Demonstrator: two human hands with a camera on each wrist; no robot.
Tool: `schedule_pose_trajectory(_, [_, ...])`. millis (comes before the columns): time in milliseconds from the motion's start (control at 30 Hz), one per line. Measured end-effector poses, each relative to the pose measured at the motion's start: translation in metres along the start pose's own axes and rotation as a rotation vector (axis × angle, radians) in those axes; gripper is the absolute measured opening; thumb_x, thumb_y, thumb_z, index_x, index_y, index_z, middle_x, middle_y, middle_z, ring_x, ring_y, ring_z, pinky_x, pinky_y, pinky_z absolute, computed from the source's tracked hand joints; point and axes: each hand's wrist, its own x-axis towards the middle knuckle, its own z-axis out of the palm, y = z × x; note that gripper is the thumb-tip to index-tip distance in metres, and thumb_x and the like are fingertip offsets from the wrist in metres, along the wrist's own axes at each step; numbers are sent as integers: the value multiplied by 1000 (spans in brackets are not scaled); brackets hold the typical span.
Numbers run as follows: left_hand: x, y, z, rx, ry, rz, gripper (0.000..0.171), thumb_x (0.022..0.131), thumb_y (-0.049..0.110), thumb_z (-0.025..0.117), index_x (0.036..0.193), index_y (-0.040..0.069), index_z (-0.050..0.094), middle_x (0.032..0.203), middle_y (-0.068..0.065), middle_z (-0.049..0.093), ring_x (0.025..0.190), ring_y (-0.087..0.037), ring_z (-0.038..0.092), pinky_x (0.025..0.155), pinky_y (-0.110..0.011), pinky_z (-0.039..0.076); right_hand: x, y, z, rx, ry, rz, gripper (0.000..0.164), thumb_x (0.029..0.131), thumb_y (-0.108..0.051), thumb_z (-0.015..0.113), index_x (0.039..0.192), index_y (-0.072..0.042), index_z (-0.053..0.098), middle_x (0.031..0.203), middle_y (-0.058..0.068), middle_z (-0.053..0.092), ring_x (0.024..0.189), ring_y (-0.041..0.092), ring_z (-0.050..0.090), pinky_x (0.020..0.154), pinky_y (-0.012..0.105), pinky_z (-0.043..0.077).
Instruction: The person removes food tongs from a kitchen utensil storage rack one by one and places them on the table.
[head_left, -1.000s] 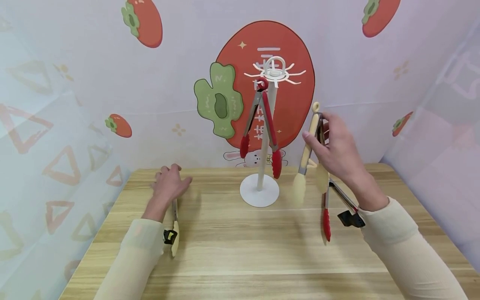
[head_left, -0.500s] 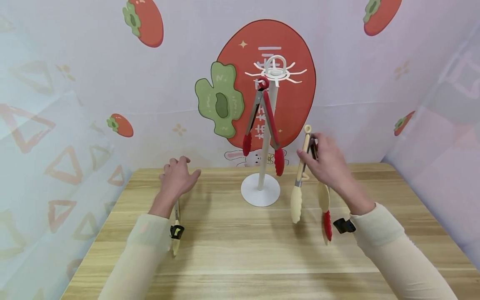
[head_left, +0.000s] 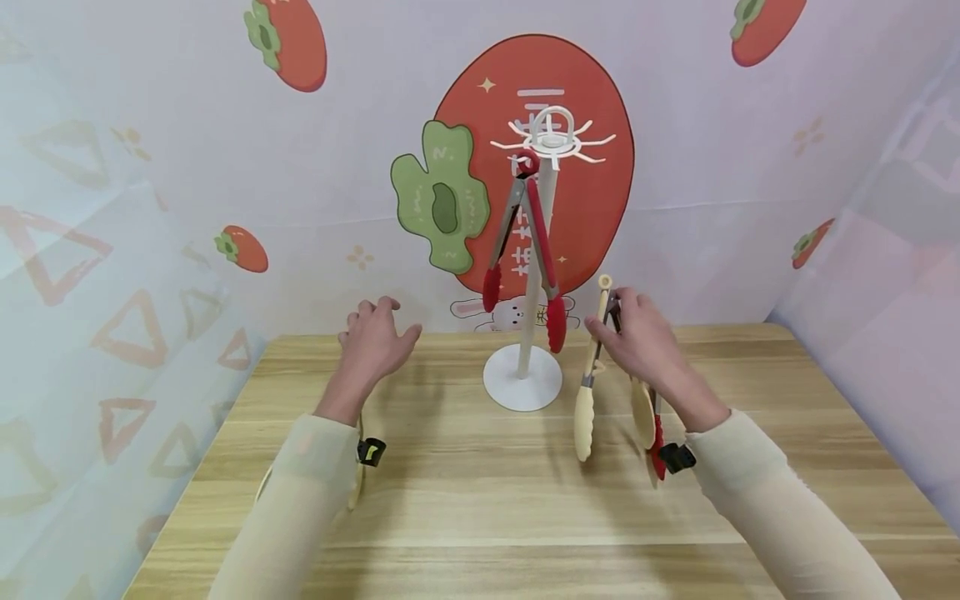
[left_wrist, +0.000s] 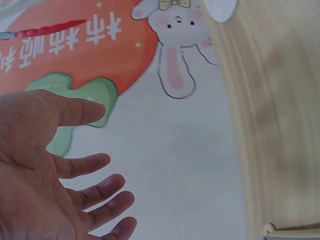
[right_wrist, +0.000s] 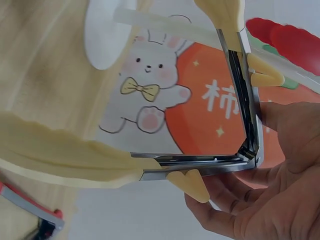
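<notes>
My right hand (head_left: 637, 337) grips a pair of cream-tipped kitchen tongs (head_left: 584, 421) near the hinge end, with the hanging ring uppermost. In the right wrist view the two arms of these tongs (right_wrist: 100, 162) stand spread wide, thumb on one arm and fingers behind the other. My left hand (head_left: 372, 342) hovers over the left back of the table, fingers loosely bent and holding nothing. Between the hands stands a white hook rack (head_left: 522, 387), with red-tipped tongs (head_left: 556, 323) hanging from one hook.
Another pair of red-tipped tongs (head_left: 659, 446) lies on the wooden table (head_left: 480, 508), partly hidden by my right hand and the held tongs. Cream-tipped tongs (head_left: 357, 487) lie at the left, mostly covered by my left forearm. A printed cloth wall (head_left: 337, 183) stands behind the table.
My right hand has lowered and shifted left with the cream tongs, towards the rack. My left hand has moved right and slightly up. The red tongs stay hanging on the rack.
</notes>
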Motion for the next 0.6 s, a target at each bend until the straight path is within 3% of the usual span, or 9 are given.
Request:
schedule_pose_trajectory(300, [-4, 27, -9, -34, 62, 66, 55, 89, 44, 55, 128, 8, 46, 121, -19, 44, 106, -38, 41, 81, -53, 34, -4, 5, 19, -20, -61, 39, 52, 90, -37, 59, 118, 4, 43, 104, 17, 52, 88, 28, 49, 70, 38, 40])
schedule_pose_trajectory(600, [-8, 50, -15, -54, 122, 127, 52, 88, 42, 57, 128, 10, 47, 119, -16, 46, 107, -35, 41, 81, -51, 34, -6, 6, 30, -113, -113, 99, 58, 89, -45, 56, 120, 2, 42, 102, 20, 49, 84, 33, 54, 60, 42, 42])
